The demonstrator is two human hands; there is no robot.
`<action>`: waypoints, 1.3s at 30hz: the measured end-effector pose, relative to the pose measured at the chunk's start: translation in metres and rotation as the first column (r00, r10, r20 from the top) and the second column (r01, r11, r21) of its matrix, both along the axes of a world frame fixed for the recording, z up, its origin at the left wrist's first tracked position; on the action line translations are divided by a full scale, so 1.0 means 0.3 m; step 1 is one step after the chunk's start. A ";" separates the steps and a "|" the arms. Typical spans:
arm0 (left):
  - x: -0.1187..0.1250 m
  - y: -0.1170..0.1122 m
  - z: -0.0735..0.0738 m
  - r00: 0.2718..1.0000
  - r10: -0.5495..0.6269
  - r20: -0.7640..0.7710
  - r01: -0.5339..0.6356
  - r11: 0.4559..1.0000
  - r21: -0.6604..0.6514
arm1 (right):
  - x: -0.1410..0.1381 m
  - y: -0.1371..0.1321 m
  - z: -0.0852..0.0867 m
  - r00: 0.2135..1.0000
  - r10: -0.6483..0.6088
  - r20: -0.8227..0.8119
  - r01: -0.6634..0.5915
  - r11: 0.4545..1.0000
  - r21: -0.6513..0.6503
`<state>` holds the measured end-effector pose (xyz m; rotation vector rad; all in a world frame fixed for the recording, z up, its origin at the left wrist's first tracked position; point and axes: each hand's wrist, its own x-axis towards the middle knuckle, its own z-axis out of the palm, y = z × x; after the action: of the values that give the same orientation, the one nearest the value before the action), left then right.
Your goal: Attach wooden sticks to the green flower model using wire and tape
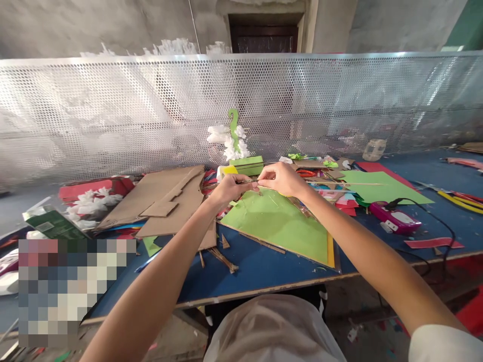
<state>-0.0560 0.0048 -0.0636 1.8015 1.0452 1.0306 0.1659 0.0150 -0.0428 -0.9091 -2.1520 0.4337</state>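
Plainly, both our hands are close together above the blue table (211, 286), the left hand (234, 188) and the right hand (281, 179) with fingertips pinched on a small piece (256, 182), too tiny to make out. Taking that piece as the middle of the clock, we see a green sheet (279, 221) spread at about five o'clock, its far edge right under our fingers. Near eleven stands a green block (251, 165), with an upright curved green stem (234, 123) and white ruffled paper (237, 151) above it. Flat cardboard (169, 193) lies at nine, with a red piece (94, 188) farther out. At three is a paler green sheet (379, 185); between three and four, a purple box (396, 218) with a black cord.
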 end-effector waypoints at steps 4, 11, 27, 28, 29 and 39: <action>-0.012 0.011 -0.004 0.999 -0.008 -0.040 0.010 0.999 0.052 | 0.007 0.001 0.003 0.998 0.061 0.006 -0.060 0.997 -0.053; -0.011 0.004 -0.002 0.999 -0.048 -0.025 0.048 0.999 0.023 | 0.002 -0.031 0.024 0.998 -0.013 0.061 0.013 1.000 -0.009; -0.009 0.001 -0.002 0.997 -0.072 0.003 0.072 0.997 -0.010 | -0.005 0.023 -0.018 1.000 0.009 -0.013 -0.010 0.998 -0.055; -0.008 0.001 -0.001 0.996 -0.081 0.021 0.082 0.996 -0.033 | -0.004 0.024 -0.018 1.000 0.008 -0.020 -0.009 0.998 -0.056; -0.006 -0.001 0.000 0.995 -0.088 0.037 0.090 0.995 -0.051 | -0.003 0.024 -0.018 1.000 0.006 -0.024 -0.008 0.998 -0.055; -0.009 0.005 -0.006 0.998 -0.054 0.018 0.054 0.999 -0.006 | -0.013 0.007 -0.021 0.996 0.068 -0.050 -0.071 0.996 -0.055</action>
<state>-0.0588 0.0064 -0.0654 1.8026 0.9834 1.0078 0.1621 0.0172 -0.0492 -0.8486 -2.1417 0.5486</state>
